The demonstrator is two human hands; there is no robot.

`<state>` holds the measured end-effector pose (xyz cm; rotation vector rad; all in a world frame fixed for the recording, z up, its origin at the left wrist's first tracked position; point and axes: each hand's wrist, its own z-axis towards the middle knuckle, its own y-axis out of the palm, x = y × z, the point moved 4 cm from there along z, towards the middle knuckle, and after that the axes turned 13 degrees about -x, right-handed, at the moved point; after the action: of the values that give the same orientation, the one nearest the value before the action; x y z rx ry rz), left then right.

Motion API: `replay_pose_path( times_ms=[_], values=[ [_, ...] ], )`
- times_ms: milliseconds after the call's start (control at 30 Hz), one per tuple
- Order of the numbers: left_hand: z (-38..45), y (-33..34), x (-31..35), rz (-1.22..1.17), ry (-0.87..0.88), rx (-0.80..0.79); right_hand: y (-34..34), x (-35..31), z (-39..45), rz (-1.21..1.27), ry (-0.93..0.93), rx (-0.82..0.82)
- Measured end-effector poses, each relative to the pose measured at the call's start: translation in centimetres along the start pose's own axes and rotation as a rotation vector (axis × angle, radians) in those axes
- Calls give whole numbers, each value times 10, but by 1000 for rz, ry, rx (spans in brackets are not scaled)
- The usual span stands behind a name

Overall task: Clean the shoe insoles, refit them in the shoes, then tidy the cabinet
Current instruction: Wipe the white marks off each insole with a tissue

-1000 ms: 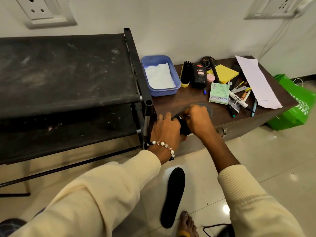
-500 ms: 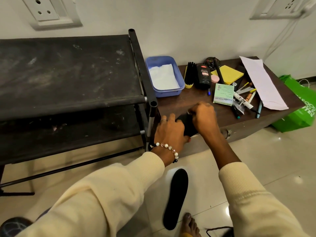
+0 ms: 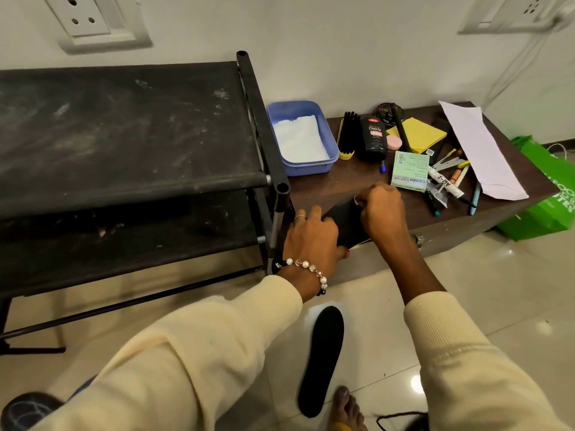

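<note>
A black insole (image 3: pixel 342 222) lies on the front edge of the brown cabinet top (image 3: pixel 336 188). My left hand (image 3: pixel 311 237) grips its near end, fingers over the top and thumb underneath. My right hand (image 3: pixel 381 213) is curled into a fist that presses down on the insole. A small pale wad peeks out beside its thumb, too hidden to identify. A second black insole (image 3: pixel 323 359) lies on the tiled floor below, beside a bare foot (image 3: pixel 345 409).
A black two-tier shoe rack (image 3: pixel 124 129) stands left of the cabinet. On the cabinet are a blue tub (image 3: pixel 333 157) with white tissue, a brush (image 3: pixel 347 135), a polish bottle (image 3: pixel 373 138), yellow notes (image 3: pixel 420 135), pens and paper (image 3: pixel 479 150). A green bag (image 3: pixel 544 194) sits at right.
My right fist has slid a little to the right along the insole. My left hand keeps its hold on the near end.
</note>
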<state>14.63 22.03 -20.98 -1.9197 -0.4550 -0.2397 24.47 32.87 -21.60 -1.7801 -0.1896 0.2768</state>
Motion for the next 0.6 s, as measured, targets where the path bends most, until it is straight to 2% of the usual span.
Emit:
replay_pose_path(
  times_ms=[67,233,333,467,600],
  values=[
    [0,0,0,0,0,2,1,-4,-1,-28,-32,-16],
    [-1,-1,2,-16,10,13,6,-32,2,-62,-246,-134],
    [-1,0,1,-11,1,14,3,-19,4,-38,-168,-131],
    [1,1,0,6,-4,-2,-4,5,7,-19,-89,-14],
    [2,1,0,0,-8,1,1,-8,2,-60,-102,-48]
  ],
)
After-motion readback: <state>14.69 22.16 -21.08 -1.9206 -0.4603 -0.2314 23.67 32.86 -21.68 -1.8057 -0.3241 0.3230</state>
